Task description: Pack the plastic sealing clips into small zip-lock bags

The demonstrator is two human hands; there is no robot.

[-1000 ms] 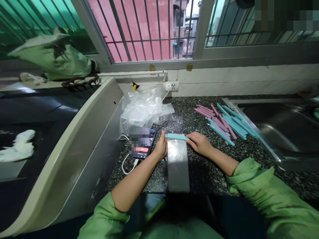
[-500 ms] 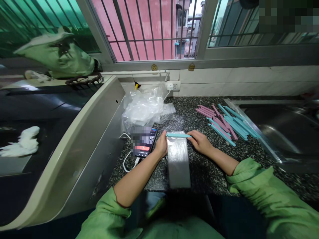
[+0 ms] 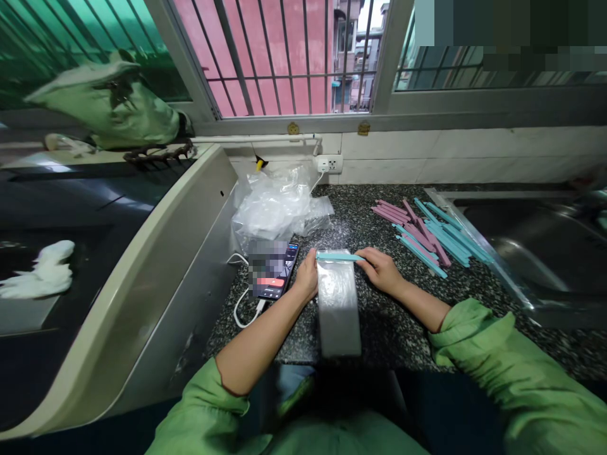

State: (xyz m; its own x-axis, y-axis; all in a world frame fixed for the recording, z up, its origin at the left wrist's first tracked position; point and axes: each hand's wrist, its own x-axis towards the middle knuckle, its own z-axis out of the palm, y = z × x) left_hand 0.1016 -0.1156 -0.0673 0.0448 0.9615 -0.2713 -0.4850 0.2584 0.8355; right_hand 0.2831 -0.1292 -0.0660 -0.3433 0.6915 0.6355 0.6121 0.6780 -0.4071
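A blue bag sealing clip point(image 3: 339, 257) lies across the top end of a clear plastic bag point(image 3: 339, 309), which hangs flat toward me over the counter's front part. My left hand point(image 3: 307, 276) is closed at the left end of the clip and the bag's upper left edge. At the clip's right end, my right hand point(image 3: 380, 270) pinches it between thumb and fingers. Whether the clip is fully closed on the bag I cannot tell. To the right lies a loose pile of pink clips point(image 3: 391, 212) and blue clips point(image 3: 448, 237).
Left of my hands, a phone point(image 3: 289, 268) lies plugged into a white cable. Behind it sits a heap of clear plastic bags point(image 3: 279, 205) below a wall socket point(image 3: 334, 164). A stove hood-like unit point(image 3: 156, 253) borders the left side, a metal sink point(image 3: 535, 246) the right.
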